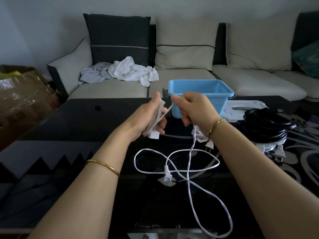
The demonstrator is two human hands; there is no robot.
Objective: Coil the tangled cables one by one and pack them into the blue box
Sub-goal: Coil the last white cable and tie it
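My left hand (151,116) grips a small coil of white cable with a white block-shaped adapter (154,134) at its lower end. My right hand (193,109) pinches the same white cable (191,183) just right of the coil. From that hand the cable hangs down and sprawls in loose loops over the dark table, with its white plug (167,173) lying among them. The blue box (202,94) stands just behind my hands, and I see nothing inside it. A bundle of black cables (265,125) lies to the right.
A white lid (241,109) lies right of the box. More white cable and plugs (276,150) sit by the black bundle, and another plug (209,145) shows under my right wrist. Behind the glossy black table (77,121) is a sofa with crumpled cloths (131,69). A cardboard box (20,94) stands left.
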